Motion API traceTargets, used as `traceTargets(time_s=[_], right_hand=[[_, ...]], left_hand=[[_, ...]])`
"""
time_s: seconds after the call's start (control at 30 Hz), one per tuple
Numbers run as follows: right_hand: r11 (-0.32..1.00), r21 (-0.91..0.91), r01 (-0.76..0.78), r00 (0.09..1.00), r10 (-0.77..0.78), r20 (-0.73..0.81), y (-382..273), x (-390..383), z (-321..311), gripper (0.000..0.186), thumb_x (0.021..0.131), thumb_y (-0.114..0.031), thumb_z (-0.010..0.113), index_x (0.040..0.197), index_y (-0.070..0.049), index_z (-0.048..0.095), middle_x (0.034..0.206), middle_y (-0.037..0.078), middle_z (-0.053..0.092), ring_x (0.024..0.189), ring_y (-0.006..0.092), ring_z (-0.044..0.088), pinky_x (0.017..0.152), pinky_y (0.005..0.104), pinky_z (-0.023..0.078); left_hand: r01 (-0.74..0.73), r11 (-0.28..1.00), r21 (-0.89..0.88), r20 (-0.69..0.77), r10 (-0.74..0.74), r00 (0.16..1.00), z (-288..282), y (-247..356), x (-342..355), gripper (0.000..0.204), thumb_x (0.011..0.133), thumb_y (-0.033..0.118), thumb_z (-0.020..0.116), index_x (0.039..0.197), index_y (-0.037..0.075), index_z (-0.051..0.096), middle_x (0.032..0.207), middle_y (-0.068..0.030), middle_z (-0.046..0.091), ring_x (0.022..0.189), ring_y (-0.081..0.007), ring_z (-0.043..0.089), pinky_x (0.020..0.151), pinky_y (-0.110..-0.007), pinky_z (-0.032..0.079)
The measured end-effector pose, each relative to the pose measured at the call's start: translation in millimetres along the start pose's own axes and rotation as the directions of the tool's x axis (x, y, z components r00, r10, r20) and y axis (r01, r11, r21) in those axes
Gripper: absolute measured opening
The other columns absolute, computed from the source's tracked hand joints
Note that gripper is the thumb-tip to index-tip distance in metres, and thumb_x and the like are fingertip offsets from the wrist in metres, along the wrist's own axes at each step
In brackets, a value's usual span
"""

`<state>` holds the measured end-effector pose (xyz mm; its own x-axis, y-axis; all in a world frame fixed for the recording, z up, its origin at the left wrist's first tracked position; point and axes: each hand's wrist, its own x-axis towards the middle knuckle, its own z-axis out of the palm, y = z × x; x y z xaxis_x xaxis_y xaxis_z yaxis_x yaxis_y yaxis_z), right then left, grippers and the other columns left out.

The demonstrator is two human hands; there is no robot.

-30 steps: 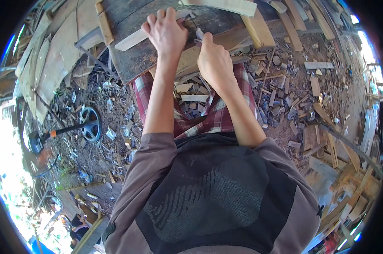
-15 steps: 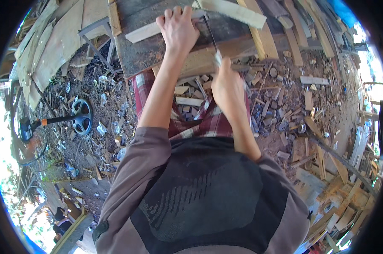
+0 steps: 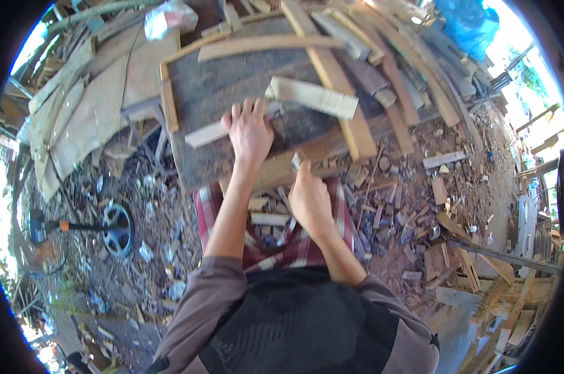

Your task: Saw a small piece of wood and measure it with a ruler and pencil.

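My left hand (image 3: 252,134) presses down on a pale wood strip (image 3: 206,134), its fingers curled over the far edge. The strip lies across a dark, worn bench top (image 3: 201,81). At the bench's near edge my right hand (image 3: 310,199) is closed around the light-coloured handle of a narrow saw (image 3: 296,161). Its thin dark blade points away from me toward the strip's right end and is hard to make out against the bench. Just beyond that end, a thicker pale board (image 3: 319,100) rests across a long yellowish plank (image 3: 360,140).
Long boards (image 3: 400,124) are stacked at the bench's right, and a thin curved slat (image 3: 263,45) lies along its far side. Wood offcuts (image 3: 382,218) litter the ground around my legs. A wheeled pole-like device (image 3: 117,230) stands at left. Blue plastic (image 3: 472,28) hangs far right.
The view has tilted up, so the bench sits lower and more of its far side shows. My right hand and the saw appear slightly nearer my left hand, which stays on the strip.
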<state>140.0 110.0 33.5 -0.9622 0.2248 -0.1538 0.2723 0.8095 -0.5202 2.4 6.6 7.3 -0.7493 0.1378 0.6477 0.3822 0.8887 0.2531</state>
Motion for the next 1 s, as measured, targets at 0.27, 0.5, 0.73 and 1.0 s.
traceTargets(time_s=[0.27,0.5,0.73,1.0], right_hand=[[0.998,0.06,-0.009,0.999,0.006,0.051,-17.5,-3.7,-16.5,0.019,0.09,-0.005,0.046,0.106,0.006,0.043,0.088,0.033,0.065,0.088,0.048,0.065,0.077,0.053,0.053],[0.996,0.027,0.083,0.997,-0.083,-0.004,-6.9,33.6,-26.3,0.018,0.09,-0.006,0.046,0.104,0.005,0.045,0.088,0.033,0.065,0.089,0.0481,0.065,0.077,0.0529,0.053],[0.995,0.032,0.095,0.995,-0.093,-0.041,-21.1,49.3,-21.6,0.019,0.092,-0.009,0.045,0.104,0.006,0.047,0.089,0.032,0.066,0.089,0.0463,0.066,0.078,0.0529,0.053],[0.996,0.028,0.09,0.992,-0.087,-0.093,-19.6,29.2,-13.2,0.018,0.092,-0.008,0.043,0.104,0.005,0.045,0.086,0.032,0.066,0.085,0.0467,0.066,0.074,0.0525,0.053]], left_hand=[[0.04,0.999,0.023,-0.011,-0.039,0.999,-5.0,-4.7,-7.1,0.027,0.079,0.012,0.064,0.105,0.01,0.06,0.095,-0.0082,0.056,0.097,-0.0291,0.051,0.086,-0.044,0.033],[0.078,0.997,0.024,0.026,-0.078,0.997,-6.0,9.1,-2.0,0.023,0.08,0.012,0.062,0.103,0.009,0.06,0.096,-0.0087,0.056,0.097,-0.029,0.051,0.088,-0.044,0.034],[0.042,0.999,-0.003,0.006,-0.042,0.999,-9.1,12.1,-15.0,0.025,0.08,0.011,0.06,0.105,0.008,0.062,0.096,-0.0092,0.057,0.096,-0.0294,0.051,0.088,-0.045,0.034],[0.1,0.995,0.012,-0.026,-0.099,0.995,-9.8,14.8,-8.9,0.022,0.078,0.012,0.063,0.099,0.007,0.062,0.095,-0.0101,0.057,0.096,-0.0301,0.051,0.086,-0.045,0.035]])
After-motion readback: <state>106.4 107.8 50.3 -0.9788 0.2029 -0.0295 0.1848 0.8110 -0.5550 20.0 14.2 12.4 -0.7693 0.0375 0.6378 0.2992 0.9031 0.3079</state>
